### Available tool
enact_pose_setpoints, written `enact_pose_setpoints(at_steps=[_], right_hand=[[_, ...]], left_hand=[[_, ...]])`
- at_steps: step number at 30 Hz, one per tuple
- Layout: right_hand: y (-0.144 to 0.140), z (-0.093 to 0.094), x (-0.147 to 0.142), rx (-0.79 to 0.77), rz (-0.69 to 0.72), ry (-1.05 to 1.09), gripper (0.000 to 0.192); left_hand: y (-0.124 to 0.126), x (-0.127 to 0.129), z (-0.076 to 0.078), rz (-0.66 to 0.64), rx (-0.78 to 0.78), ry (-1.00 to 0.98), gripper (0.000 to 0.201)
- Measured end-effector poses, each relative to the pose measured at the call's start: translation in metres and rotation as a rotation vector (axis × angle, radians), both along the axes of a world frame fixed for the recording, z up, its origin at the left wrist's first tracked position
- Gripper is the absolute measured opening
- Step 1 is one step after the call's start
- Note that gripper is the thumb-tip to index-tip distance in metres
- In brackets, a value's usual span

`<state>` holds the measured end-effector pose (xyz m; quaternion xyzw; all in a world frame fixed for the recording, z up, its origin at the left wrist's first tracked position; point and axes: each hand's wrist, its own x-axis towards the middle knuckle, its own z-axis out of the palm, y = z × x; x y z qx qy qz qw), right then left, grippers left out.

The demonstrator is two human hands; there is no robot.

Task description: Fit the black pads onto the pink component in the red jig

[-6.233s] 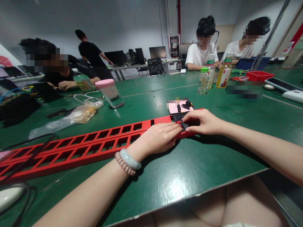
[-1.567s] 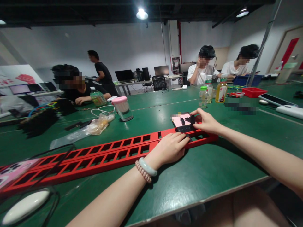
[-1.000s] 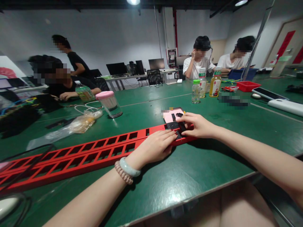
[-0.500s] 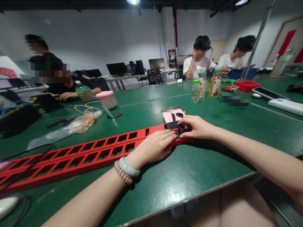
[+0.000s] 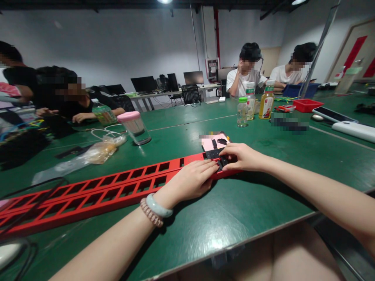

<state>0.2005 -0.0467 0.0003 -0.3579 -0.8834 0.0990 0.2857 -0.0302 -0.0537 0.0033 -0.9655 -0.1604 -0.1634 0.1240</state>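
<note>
A long red slotted rail [image 5: 96,191] lies across the green table [image 5: 211,222]. My left hand [image 5: 191,181] rests flat on its right part, fingers pointing at the rail's end. My right hand [image 5: 244,157] pinches a small black part [image 5: 222,160] against the slots at that end. Another black part [image 5: 211,154] sits in the rail just beyond my fingers. Behind the rail lies a pink phone [image 5: 212,142] with two small black parts on it.
A pink-lidded jar [image 5: 134,127], a plastic bag [image 5: 88,154] and a white cable lie at the left. Bottles [image 5: 242,112] stand at the back right, near a red tray [image 5: 307,104]. Other people sit around the table. Black cables cross the near left corner.
My right hand went to the pink phone, then came back to the rail's end with a black part. In the last half second both hands hardly move.
</note>
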Motion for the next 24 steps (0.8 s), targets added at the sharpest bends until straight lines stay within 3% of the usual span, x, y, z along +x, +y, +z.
enact_pose_setpoints(at_steps=[24], right_hand=[[0.0003, 0.0004, 0.0006, -0.028, 0.062, -0.030, 0.038]], left_hand=[[0.0009, -0.0002, 0.0004, -0.018, 0.006, 0.011, 0.038]])
